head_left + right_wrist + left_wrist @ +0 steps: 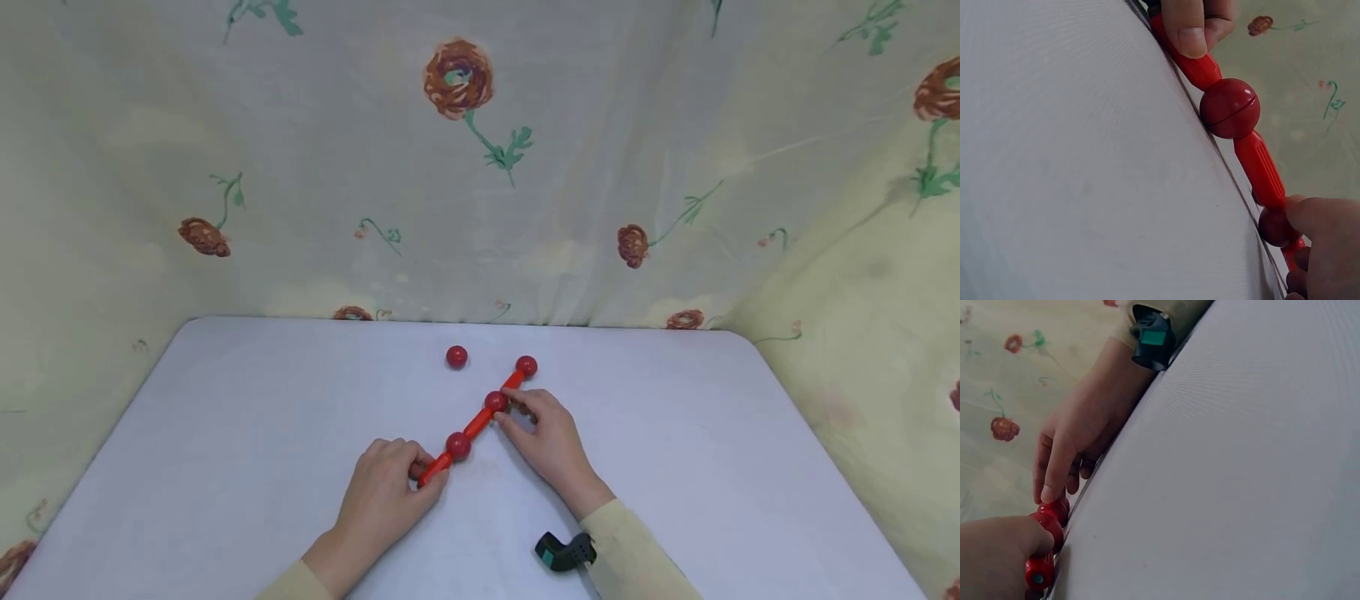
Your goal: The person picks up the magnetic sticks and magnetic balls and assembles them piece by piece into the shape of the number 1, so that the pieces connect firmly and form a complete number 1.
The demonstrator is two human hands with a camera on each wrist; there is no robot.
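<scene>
A straight chain of bright red ribbed rods and dark red balls runs diagonally over the table in the head view. My left hand [386, 487] pinches the nearest red rod [436, 468] between thumb and fingers. Beyond that rod comes a ball [458, 446], then a second rod [477, 424]. My right hand [553, 440] holds the middle ball [496, 402] with thumb and fingertips. A third rod [513, 381] leads on to the far end ball [527, 366]. The left wrist view shows a small greyish disc in the near rod's end [1039, 579].
One loose red ball [457, 357] lies left of the chain's far end. The white table [262, 417] has rounded back corners and is enclosed by a flowered cloth [555, 208]. A black wrist camera [564, 552] sits at my right sleeve.
</scene>
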